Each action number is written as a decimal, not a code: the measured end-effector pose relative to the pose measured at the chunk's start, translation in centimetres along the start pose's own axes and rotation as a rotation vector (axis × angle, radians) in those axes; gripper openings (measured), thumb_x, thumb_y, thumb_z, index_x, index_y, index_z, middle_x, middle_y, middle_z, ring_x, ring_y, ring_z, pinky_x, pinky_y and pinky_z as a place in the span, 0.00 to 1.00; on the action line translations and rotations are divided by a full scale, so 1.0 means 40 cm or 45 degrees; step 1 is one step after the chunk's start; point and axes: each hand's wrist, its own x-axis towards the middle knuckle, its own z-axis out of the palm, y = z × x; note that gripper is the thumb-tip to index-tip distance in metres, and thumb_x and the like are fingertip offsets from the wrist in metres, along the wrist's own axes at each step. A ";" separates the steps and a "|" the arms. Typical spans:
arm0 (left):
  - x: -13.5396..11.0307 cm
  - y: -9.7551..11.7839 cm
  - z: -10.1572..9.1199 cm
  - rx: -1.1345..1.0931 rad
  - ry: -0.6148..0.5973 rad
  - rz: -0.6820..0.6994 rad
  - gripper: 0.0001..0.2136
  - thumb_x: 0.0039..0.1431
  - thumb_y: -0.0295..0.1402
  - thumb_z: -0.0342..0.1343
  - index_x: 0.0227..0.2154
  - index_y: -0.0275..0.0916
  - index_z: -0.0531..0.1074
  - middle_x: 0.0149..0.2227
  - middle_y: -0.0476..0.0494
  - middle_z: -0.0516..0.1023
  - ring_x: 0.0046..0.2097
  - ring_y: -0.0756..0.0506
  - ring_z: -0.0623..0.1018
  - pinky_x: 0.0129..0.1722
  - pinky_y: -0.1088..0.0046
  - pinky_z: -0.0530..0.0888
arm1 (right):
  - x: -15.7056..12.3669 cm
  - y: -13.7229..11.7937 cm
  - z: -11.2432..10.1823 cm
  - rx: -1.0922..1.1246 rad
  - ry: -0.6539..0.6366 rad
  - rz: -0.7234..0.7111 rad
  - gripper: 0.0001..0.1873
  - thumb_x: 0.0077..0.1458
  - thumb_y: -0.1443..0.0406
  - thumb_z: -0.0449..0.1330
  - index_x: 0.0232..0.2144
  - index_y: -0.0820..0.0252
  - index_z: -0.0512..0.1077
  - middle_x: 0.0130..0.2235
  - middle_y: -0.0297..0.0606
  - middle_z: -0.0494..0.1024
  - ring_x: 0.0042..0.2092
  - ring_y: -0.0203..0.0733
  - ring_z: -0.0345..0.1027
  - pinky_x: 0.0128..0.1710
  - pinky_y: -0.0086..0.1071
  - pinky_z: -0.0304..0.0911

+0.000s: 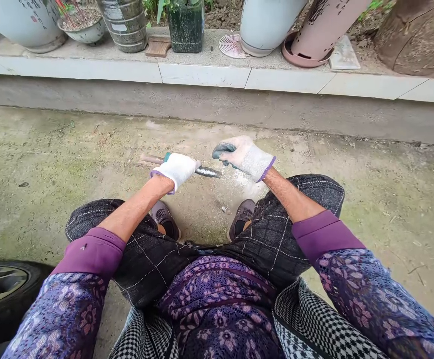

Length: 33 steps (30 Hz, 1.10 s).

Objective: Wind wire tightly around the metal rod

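My left hand (175, 168), in a white work glove, is closed around a grey metal rod (207, 172) with a wooden end (151, 159) sticking out to the left. My right hand (244, 155), also gloved with grey-coated fingertips, hovers just right of the rod's tip, fingers curled, with nothing visibly in them. Both hands are held above the concrete ground (71, 164) in front of my knees. My two feet in dark shoes (241, 217) rest on the ground below.
A raised tiled ledge (202, 75) runs across the back, carrying several pots, a dark planter (186, 25), a white pot (265, 25) and a pink pot (322, 30). A black tyre (0, 294) sits at the lower left. Small debris lies near my feet.
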 end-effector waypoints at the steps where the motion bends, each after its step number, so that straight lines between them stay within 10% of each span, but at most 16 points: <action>1: -0.005 0.003 -0.004 0.004 0.015 0.024 0.21 0.62 0.20 0.48 0.51 0.40 0.78 0.37 0.32 0.83 0.42 0.32 0.84 0.40 0.58 0.74 | 0.008 0.007 0.000 0.026 0.021 0.042 0.08 0.50 0.67 0.61 0.28 0.65 0.80 0.24 0.34 0.76 0.25 0.32 0.64 0.26 0.28 0.58; 6: -0.026 -0.031 -0.028 -0.341 0.235 -0.050 0.16 0.66 0.30 0.50 0.50 0.43 0.80 0.37 0.37 0.83 0.40 0.37 0.83 0.39 0.64 0.73 | 0.041 0.031 0.037 0.249 0.080 0.275 0.09 0.47 0.70 0.60 0.31 0.66 0.79 0.20 0.31 0.72 0.19 0.30 0.59 0.16 0.26 0.49; 11: -0.053 -0.048 -0.038 -1.290 0.511 -0.195 0.15 0.59 0.31 0.54 0.47 0.39 0.81 0.32 0.46 0.79 0.31 0.48 0.76 0.31 0.73 0.71 | 0.042 0.012 0.090 0.420 -0.115 0.269 0.07 0.48 0.70 0.60 0.29 0.64 0.78 0.22 0.33 0.77 0.20 0.31 0.66 0.15 0.23 0.55; 19: -0.103 -0.093 -0.100 -2.365 0.518 0.018 0.28 0.57 0.43 0.63 0.59 0.40 0.72 0.19 0.62 0.57 0.17 0.55 0.55 0.16 0.78 0.60 | 0.086 -0.062 0.051 0.503 -0.237 0.250 0.03 0.48 0.69 0.65 0.27 0.64 0.79 0.22 0.35 0.78 0.20 0.32 0.68 0.14 0.23 0.59; 26: -0.091 -0.196 -0.169 -2.676 0.788 -0.088 0.14 0.67 0.49 0.56 0.45 0.45 0.74 0.16 0.63 0.52 0.14 0.56 0.49 0.15 0.78 0.56 | 0.182 -0.081 -0.014 0.605 -0.397 0.195 0.03 0.47 0.71 0.69 0.27 0.67 0.79 0.23 0.39 0.80 0.21 0.34 0.70 0.15 0.24 0.63; 33: -0.071 -0.232 -0.190 -2.967 0.785 -0.302 0.16 0.75 0.36 0.44 0.31 0.42 0.70 0.16 0.59 0.52 0.16 0.56 0.45 0.15 0.79 0.53 | 0.189 -0.020 -0.057 0.742 -0.183 0.204 0.06 0.53 0.67 0.68 0.29 0.67 0.79 0.17 0.31 0.71 0.18 0.29 0.60 0.14 0.24 0.57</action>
